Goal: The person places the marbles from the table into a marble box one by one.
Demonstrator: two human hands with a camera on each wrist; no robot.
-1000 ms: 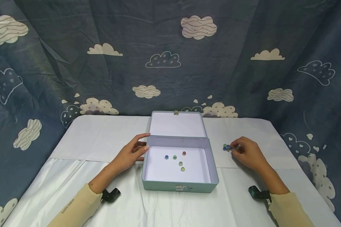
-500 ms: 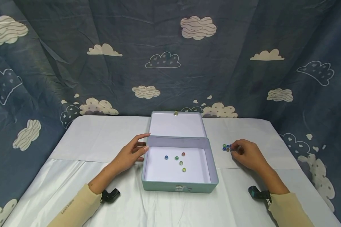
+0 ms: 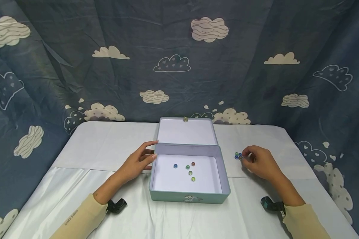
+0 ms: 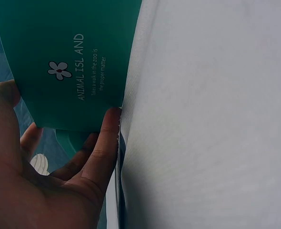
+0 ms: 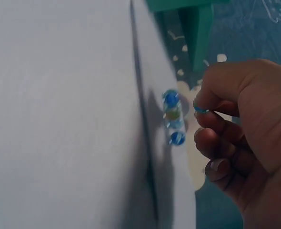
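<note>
An open green tin box (image 3: 188, 196) with a pale inside stands mid-table, its lid (image 3: 186, 131) tipped back. Inside lie several glass marbles: a blue marble (image 3: 175, 166), a green marble (image 3: 187, 167), a red marble (image 3: 193, 164) and yellow-green ones (image 3: 193, 179). My left hand (image 3: 136, 162) rests against the box's left side, fingers extended; the left wrist view shows them touching the printed green wall (image 4: 78, 62). Right of the box, my right hand (image 3: 261, 161) pinches a bluish marble (image 5: 201, 109) between thumb and index finger, beside a small cluster of marbles (image 5: 174, 114) on the cloth.
White cloth (image 3: 131, 199) with creases covers the table. A dark blue cloud-patterned curtain (image 3: 131, 76) hangs behind and at both sides. Both wrists carry a black camera, the left camera (image 3: 116, 205) and the right camera (image 3: 270, 203).
In the box the green marble has rolled right and the red one slightly nearer. My right hand has shifted only a little at the cluster; my left hand stays put.
</note>
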